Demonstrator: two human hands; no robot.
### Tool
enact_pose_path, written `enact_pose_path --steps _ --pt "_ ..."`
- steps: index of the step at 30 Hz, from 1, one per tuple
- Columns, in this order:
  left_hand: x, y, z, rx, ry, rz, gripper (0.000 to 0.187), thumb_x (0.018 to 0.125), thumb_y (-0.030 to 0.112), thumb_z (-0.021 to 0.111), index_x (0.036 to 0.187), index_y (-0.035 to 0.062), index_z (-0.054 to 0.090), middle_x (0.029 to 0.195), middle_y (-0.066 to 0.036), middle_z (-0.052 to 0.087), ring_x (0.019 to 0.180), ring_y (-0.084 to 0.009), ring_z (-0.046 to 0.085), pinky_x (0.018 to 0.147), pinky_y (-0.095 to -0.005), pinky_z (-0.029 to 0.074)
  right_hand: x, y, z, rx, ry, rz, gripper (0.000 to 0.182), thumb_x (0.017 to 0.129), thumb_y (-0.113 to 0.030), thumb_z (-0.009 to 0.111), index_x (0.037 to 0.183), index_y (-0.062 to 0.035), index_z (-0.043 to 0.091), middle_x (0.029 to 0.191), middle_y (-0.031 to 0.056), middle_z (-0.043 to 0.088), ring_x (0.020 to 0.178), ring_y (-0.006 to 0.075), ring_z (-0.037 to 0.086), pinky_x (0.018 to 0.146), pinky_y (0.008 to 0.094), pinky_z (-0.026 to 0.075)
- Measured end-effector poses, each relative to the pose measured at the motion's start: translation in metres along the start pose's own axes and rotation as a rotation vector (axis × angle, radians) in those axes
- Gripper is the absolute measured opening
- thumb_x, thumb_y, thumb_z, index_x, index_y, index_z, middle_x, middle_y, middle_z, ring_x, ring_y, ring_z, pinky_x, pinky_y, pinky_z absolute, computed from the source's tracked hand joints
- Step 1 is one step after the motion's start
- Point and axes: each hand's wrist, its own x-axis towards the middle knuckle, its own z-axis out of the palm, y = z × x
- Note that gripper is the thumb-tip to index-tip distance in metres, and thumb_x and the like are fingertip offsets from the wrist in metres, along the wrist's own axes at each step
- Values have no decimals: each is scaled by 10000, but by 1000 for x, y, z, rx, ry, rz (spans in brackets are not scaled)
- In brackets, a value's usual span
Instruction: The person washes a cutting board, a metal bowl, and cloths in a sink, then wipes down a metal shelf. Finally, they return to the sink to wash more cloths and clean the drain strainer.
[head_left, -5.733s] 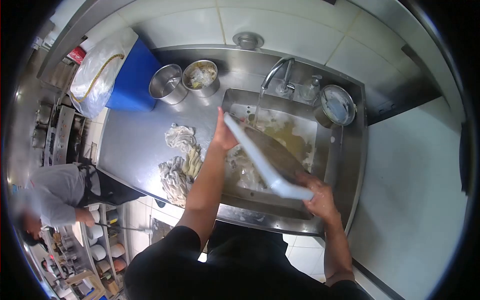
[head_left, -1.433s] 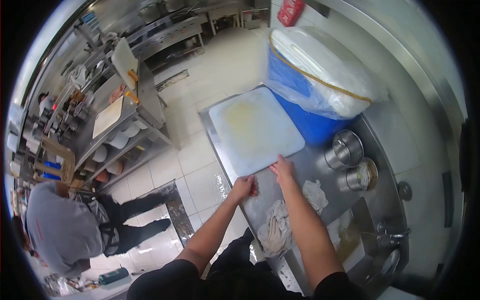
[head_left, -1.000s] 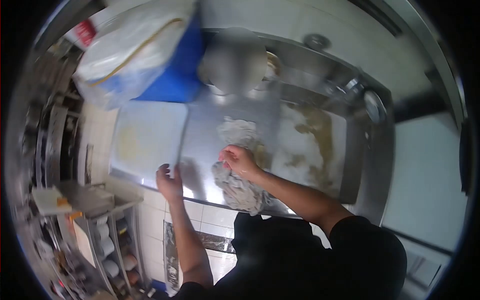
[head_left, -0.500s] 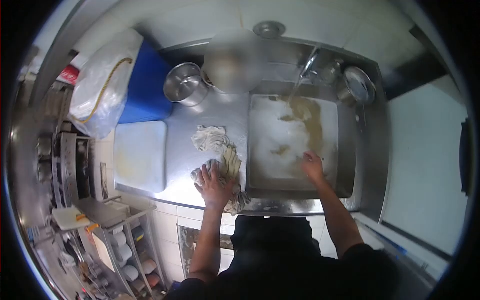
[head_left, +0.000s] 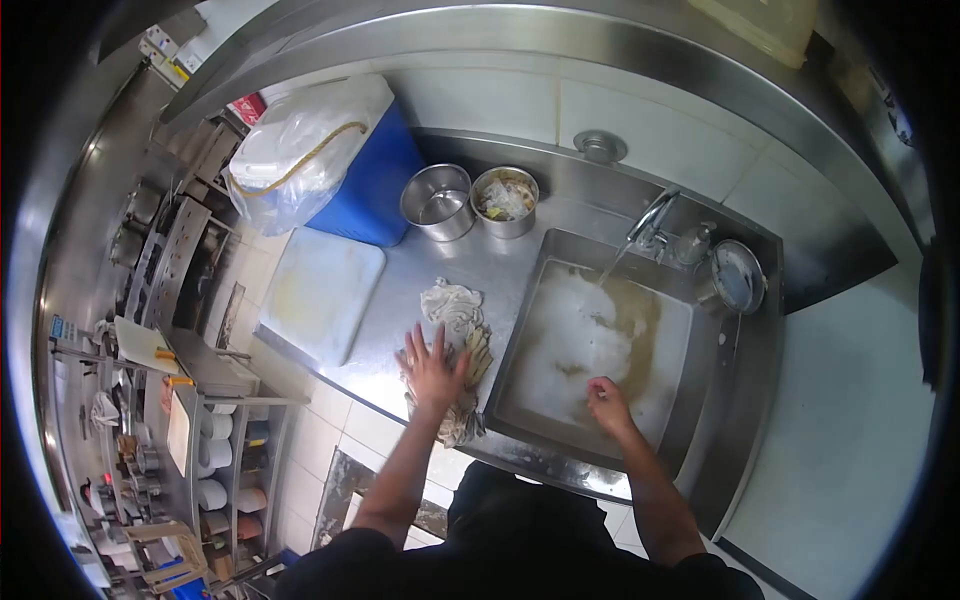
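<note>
My left hand point(head_left: 432, 376) lies with fingers spread on crumpled damp cloths point(head_left: 455, 415) at the counter's front, left of the sink. Another bunched whitish cloth point(head_left: 452, 305) sits just beyond the fingertips, and a yellowish cloth point(head_left: 479, 352) shows to their right. Over the sink point(head_left: 508, 420), my right hand point(head_left: 607, 405) is curled closed near the surface of the foamy, brownish water point(head_left: 565, 325). Whether anything is inside its fingers is hidden. Water runs from the faucet point(head_left: 652, 215) into the basin.
Behind the cloths stand an empty steel pot point(head_left: 437, 203) and a pot of food scraps point(head_left: 505, 202). A white cutting board point(head_left: 322, 295) lies at left, before a blue cooler point(head_left: 370, 185). More metalware point(head_left: 735, 275) stands right of the faucet; a shelf edge point(head_left: 480, 25) crosses overhead.
The view has tilted and shifted, bringing the overhead shelf into sight. My left hand has moved slightly farther over the cloths, fingers more spread. My right hand stays curled above the water.
</note>
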Motion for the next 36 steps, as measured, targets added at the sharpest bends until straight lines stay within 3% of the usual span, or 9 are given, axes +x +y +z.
enact_pose_path --steps 5,10,13,18,21,23,29,34,36 --pt "181 15 -9 -268 215 154 819 852 364 712 1557 222 320 1602 -185 267 1456 -390 300 1150 -578 295 -13 -39 -3 -149 -45 -5 223 959 -262 626 1082 -81 667 964 131 717 890 265 697 807 365 536" --pt "266 8 4 52 -77 92 527 854 339 726 1333 177 578 1483 -124 463 1340 -357 469 1038 -485 457 -36 -50 1 -214 -18 -230 203 965 -221 628 1099 -73 661 933 109 713 846 213 687 757 346 538" --pt "241 -16 0 -7 -72 118 309 869 376 715 1069 141 702 1175 -89 676 1236 -299 555 984 -466 491 -59 -58 18 -126 -31 -88 210 960 -212 638 1110 -66 661 921 98 712 819 193 684 728 328 536" --pt "169 -61 -6 -54 -25 273 273 872 332 708 1066 142 696 1147 -74 681 1217 -315 559 957 -447 484 -80 -86 41 -85 -52 192 228 955 -220 647 1128 -72 664 950 99 714 783 190 686 718 331 537" --pt "146 -76 -7 -66 -10 262 253 868 315 708 1055 145 694 1145 -71 681 1228 -325 553 969 -456 475 -77 -93 56 -163 -88 147 258 979 -273 635 1116 -57 661 957 95 689 785 171 665 659 316 546" --pt "144 -87 6 -92 26 270 242 868 299 707 1052 144 691 1140 -66 683 1237 -336 548 977 -468 468 -65 -99 70 -223 -46 -107 266 955 -271 640 1119 -63 661 997 124 702 804 224 685 723 355 546" --pt "160 -78 -2 -56 -114 243 418 863 286 719 1257 172 635 1414 -99 527 1364 -350 448 1078 -517 392 -54 -171 82 -272 -44 -149 288 932 -276 637 1134 -72 652 1076 149 696 861 316 692 809 406 542" --pt "122 -55 -32 -108 44 240 807 833 308 764 1530 195 375 1618 -169 259 1493 -354 254 1171 -556 246 -73 -140 69 -393 2 -146 298 924 -262 621 1164 -87 646 1081 151 684 943 340 670 851 438 534" --pt "84 -39 -35 -160 84 365 743 854 300 728 1504 124 414 1599 -206 284 1487 -390 249 1184 -564 202 -97 -109 57 -444 87 -91 337 909 -264 626 1205 -100 632 1115 160 668 1010 345 651 888 449 523"
